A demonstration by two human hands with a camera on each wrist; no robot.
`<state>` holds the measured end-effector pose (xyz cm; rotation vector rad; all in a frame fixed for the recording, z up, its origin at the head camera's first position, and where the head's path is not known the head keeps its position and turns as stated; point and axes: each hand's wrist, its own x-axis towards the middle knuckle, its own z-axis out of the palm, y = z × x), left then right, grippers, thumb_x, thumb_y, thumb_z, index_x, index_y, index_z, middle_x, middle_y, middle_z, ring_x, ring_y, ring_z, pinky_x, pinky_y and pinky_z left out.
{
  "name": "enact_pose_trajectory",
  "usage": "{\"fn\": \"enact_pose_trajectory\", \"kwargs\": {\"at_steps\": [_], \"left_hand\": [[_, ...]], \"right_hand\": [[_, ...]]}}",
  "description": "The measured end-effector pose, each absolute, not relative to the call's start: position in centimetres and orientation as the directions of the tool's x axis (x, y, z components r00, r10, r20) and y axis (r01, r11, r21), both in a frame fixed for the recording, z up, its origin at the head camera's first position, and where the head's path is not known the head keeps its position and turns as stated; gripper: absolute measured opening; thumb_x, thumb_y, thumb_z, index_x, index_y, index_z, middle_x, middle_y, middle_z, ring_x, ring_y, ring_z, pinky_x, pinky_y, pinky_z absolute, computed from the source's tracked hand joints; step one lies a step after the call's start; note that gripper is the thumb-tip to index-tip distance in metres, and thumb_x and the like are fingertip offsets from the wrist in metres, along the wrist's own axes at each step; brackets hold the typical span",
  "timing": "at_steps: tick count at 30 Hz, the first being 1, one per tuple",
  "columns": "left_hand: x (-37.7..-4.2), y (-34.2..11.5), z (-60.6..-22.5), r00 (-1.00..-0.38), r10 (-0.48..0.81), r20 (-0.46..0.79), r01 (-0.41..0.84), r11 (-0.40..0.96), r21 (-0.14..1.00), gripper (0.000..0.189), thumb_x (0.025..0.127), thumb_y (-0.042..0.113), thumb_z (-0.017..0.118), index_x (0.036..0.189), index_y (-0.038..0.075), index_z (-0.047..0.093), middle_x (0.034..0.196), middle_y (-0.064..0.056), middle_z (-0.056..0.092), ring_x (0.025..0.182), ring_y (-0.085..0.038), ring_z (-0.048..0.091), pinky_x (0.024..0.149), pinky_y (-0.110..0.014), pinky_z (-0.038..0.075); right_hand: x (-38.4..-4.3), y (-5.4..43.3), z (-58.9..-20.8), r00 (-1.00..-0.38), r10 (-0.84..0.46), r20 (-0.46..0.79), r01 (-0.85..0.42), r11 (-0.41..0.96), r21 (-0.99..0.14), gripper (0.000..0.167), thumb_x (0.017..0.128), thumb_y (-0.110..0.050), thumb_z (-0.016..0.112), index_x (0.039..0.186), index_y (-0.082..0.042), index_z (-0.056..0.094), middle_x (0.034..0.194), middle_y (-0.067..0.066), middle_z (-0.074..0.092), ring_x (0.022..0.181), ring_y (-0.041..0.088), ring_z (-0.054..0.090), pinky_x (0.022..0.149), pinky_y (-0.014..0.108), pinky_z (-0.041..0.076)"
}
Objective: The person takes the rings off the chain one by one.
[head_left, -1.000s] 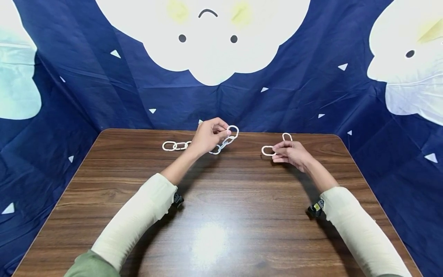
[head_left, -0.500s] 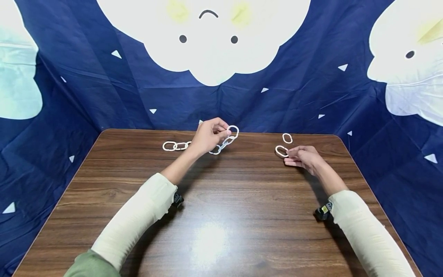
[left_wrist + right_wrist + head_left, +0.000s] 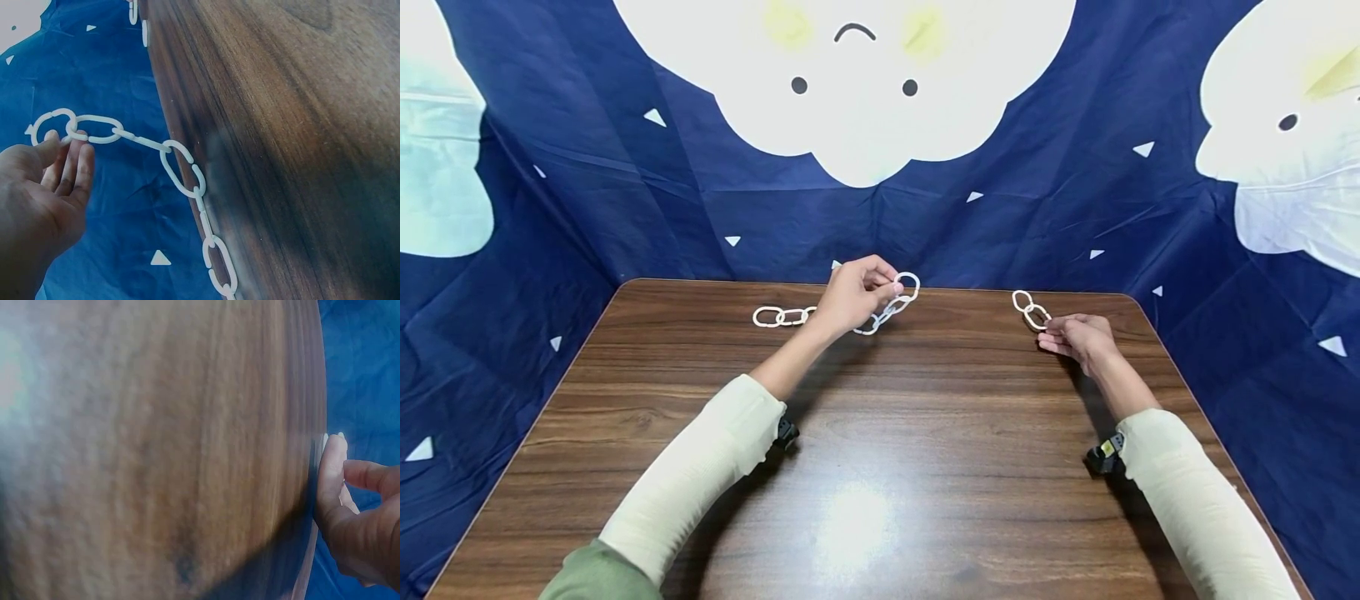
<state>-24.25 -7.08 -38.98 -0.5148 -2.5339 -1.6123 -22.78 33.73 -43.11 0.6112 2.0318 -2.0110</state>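
A white plastic chain of linked oval rings [image 3: 144, 142] runs along the far table edge. My left hand [image 3: 853, 292] pinches its end link [image 3: 917, 287] between thumb and fingers, lifting that end, while the chain's left part [image 3: 767, 307] lies on the table behind the wrist. Toward the far right, my right hand [image 3: 1082, 337] pinches a separate white link [image 3: 1029, 322] low over the wood. That link overlaps a second loose link [image 3: 1022, 292] in the head view. In the right wrist view the fingers [image 3: 331, 472] mostly hide the held link.
The brown wooden table [image 3: 880, 417] has rounded far corners and a bright glare patch near the front. A dark blue cloth backdrop [image 3: 647, 192] with white clouds and triangles rises right behind its far edge and at both sides.
My right hand has moved right with its link, bringing it from left of the loose link to just below and over it. The left hand stays in place, holding the chain end.
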Motion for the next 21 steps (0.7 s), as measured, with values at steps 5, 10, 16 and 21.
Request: {"fn": "enact_pose_trajectory", "kwargs": {"at_steps": [5,10,16,21], "left_hand": [[-24.3,-7.1,-39.2,-0.94,0.228,0.254,0.328,0.395,0.858,0.011,0.101,0.01,0.086,0.107,0.005,0.078,0.101,-0.015,0.086,0.077,-0.008,0.072,0.07,-0.02,0.055],[-24.3,-7.0,-39.2,-0.937,0.236,0.258,0.336,0.397,0.854,0.011,0.101,0.011,0.086,0.107,0.006,0.078,0.101,-0.014,0.086,0.079,-0.01,0.073,0.071,-0.021,0.055],[-24.2,-6.8,-39.3,-0.936,0.233,0.264,0.34,0.406,0.848,0.011,0.101,0.012,0.086,0.107,0.006,0.078,0.101,-0.012,0.086,0.086,-0.013,0.077,0.075,-0.02,0.054],[-24.0,-6.5,-39.2,-0.94,0.225,0.254,0.328,0.405,0.853,0.012,0.1,0.01,0.087,0.108,0.006,0.079,0.103,-0.013,0.086,0.09,-0.017,0.079,0.075,-0.019,0.055]], "right_hand": [[-23.3,34.4,-43.1,-0.88,0.186,-0.436,0.435,-0.048,-0.899,0.007,0.109,0.007,0.058,0.112,0.001,0.058,0.07,0.001,0.077,0.066,0.006,0.079,0.071,0.022,0.067],[-23.7,34.9,-42.9,-0.863,0.204,-0.462,0.45,-0.104,-0.887,0.007,0.109,0.008,0.057,0.109,0.001,0.059,0.069,0.003,0.077,0.065,0.008,0.079,0.071,0.024,0.068],[-24.4,35.1,-42.5,-0.84,0.203,-0.504,0.48,-0.158,-0.863,0.012,0.107,0.012,0.057,0.105,0.0,0.058,0.066,0.007,0.078,0.063,0.011,0.08,0.071,0.025,0.068],[-25.3,35.1,-42.1,-0.819,0.212,-0.534,0.499,-0.197,-0.844,0.015,0.106,0.014,0.056,0.101,0.0,0.061,0.065,0.01,0.078,0.063,0.014,0.081,0.072,0.027,0.069]]}}
